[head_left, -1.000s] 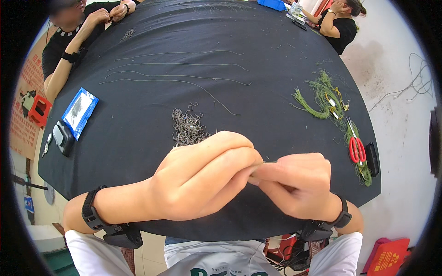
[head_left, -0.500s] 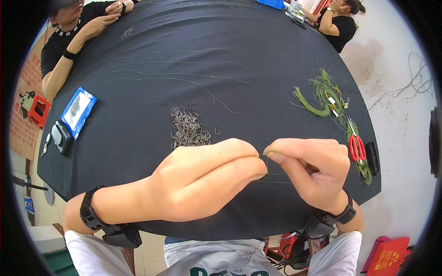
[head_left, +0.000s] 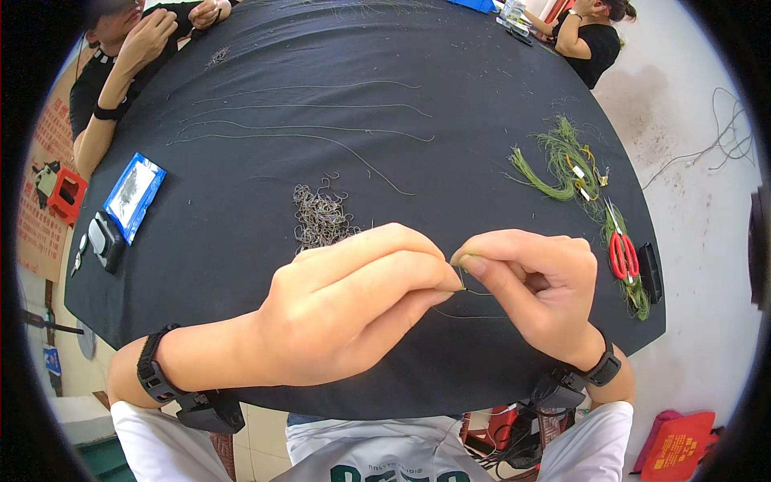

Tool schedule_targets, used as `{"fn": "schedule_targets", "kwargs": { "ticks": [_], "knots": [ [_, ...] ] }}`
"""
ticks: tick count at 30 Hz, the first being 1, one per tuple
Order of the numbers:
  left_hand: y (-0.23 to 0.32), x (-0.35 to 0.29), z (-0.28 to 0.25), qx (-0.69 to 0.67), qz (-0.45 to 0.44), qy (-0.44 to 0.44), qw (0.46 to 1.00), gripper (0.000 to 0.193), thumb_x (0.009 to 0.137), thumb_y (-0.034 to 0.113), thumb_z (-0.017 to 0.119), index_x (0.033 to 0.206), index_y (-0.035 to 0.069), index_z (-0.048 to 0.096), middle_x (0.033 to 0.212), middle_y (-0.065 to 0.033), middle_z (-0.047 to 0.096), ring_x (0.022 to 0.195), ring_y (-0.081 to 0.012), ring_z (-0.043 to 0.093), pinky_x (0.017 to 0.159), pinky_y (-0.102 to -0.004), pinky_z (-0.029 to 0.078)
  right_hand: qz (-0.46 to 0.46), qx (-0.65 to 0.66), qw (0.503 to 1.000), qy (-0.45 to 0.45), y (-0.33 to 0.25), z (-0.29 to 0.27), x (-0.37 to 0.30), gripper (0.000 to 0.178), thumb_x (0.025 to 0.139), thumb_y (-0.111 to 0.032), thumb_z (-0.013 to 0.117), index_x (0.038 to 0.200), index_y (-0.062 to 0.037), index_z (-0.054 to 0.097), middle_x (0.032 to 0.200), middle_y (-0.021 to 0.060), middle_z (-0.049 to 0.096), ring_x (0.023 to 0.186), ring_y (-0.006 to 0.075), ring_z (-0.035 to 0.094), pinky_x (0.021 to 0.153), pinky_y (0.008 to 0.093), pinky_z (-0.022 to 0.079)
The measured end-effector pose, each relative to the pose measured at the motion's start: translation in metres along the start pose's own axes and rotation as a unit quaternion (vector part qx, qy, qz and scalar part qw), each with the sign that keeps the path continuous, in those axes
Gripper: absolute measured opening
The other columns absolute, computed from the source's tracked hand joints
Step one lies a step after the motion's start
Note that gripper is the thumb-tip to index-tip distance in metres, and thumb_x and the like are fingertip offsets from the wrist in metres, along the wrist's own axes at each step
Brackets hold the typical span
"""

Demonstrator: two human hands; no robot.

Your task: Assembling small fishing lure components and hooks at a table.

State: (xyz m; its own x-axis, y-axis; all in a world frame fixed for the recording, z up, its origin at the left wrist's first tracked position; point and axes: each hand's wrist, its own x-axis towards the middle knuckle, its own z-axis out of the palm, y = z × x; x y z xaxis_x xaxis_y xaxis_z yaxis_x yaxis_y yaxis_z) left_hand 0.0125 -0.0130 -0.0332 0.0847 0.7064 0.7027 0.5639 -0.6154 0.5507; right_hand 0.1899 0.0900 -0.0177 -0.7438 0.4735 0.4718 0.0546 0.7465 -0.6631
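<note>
Above the near middle of the table, my left hand (head_left: 353,309) is closed in a pinch. A thin green fishing line (head_left: 475,292) comes out at its fingertips. Whether a hook is hidden inside those fingers, I cannot tell. My right hand (head_left: 542,293) pinches the line between thumb and forefinger, its tips almost touching the left ones. A loose strand hangs below and passes behind the right hand. Just beyond my left hand lies a pile of metal fish hooks (head_left: 320,217), partly covered by that hand. Several cut lines (head_left: 305,135) are stretched across the cloth farther off.
On the right lie bundles of green line (head_left: 566,165), red-handled scissors (head_left: 622,255) and a black case (head_left: 650,273). A blue packet (head_left: 135,193) and a black-and-grey device (head_left: 104,241) rest at left. One person (head_left: 120,72) sits far left, another (head_left: 590,48) far right.
Both hands have shifted slightly up, the right one also a little left, still pinching. The left fingers have rolled a little at the line. The far-left person's hand has risen toward the face.
</note>
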Motion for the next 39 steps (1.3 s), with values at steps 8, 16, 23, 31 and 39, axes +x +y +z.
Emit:
{"fn": "schedule_targets", "kwargs": {
  "ticks": [8, 16, 23, 31, 39],
  "knots": [
    [0.001, 0.000, -0.002, 0.010, -0.005, 0.025, 1.000, 0.014, 0.074, -0.006, 0.067, 0.087, -0.001, 0.065, 0.085, -0.0086, 0.063, 0.053, -0.0010, 0.045, 0.043, -0.0153, 0.034, 0.036, 0.062, 0.996, -0.059, -0.001, 0.006, -0.004, 0.013, 0.076, 0.001, 0.068, 0.088, -0.0027, 0.069, 0.055, 0.0046, 0.059, 0.043, 0.0073, 0.051, 0.042, 0.0208, 0.037],
    [-0.013, -0.002, 0.007, 0.096, 0.106, 0.076, 0.987, 0.019, 0.069, -0.011, 0.066, 0.087, -0.003, 0.064, 0.083, -0.0123, 0.063, 0.060, -0.0151, 0.060, 0.049, -0.0226, 0.047, -0.143, -0.086, 0.986, -0.025, -0.011, 0.008, -0.006, 0.019, 0.067, 0.000, 0.071, 0.086, -0.0024, 0.068, 0.055, 0.0059, 0.056, 0.043, 0.0170, 0.054, 0.038, 0.0262, 0.040],
    [-0.010, -0.009, 0.003, 0.137, 0.163, 0.042, 0.976, 0.024, 0.065, -0.010, 0.069, 0.087, -0.004, 0.065, 0.084, -0.0144, 0.064, 0.064, -0.0225, 0.064, 0.052, -0.0278, 0.052, -0.198, -0.198, 0.960, 0.026, -0.017, -0.003, -0.005, 0.022, 0.065, 0.003, 0.072, 0.086, 0.0007, 0.067, 0.052, 0.0033, 0.049, 0.038, 0.0138, 0.046, 0.036, 0.0259, 0.034],
    [-0.007, -0.003, 0.002, 0.075, 0.115, 0.047, 0.989, 0.021, 0.069, -0.010, 0.070, 0.087, -0.003, 0.064, 0.083, -0.0148, 0.064, 0.060, -0.0170, 0.062, 0.050, -0.0243, 0.050, 0.027, 0.004, 0.999, -0.024, -0.010, -0.001, 0.000, 0.014, 0.075, 0.003, 0.066, 0.088, -0.0026, 0.068, 0.061, 0.0079, 0.061, 0.043, 0.0108, 0.052, 0.042, 0.0228, 0.038],
    [-0.002, -0.003, 0.001, 0.079, 0.059, 0.044, 0.994, 0.022, 0.071, -0.011, 0.067, 0.091, -0.003, 0.063, 0.085, -0.0145, 0.063, 0.059, -0.0125, 0.058, 0.048, -0.0205, 0.045, -0.098, -0.029, 0.994, -0.042, -0.004, 0.011, -0.004, 0.017, 0.071, 0.001, 0.068, 0.087, -0.0045, 0.068, 0.056, 0.0089, 0.056, 0.045, 0.0176, 0.057, 0.041, 0.0280, 0.040]
  ]
}}
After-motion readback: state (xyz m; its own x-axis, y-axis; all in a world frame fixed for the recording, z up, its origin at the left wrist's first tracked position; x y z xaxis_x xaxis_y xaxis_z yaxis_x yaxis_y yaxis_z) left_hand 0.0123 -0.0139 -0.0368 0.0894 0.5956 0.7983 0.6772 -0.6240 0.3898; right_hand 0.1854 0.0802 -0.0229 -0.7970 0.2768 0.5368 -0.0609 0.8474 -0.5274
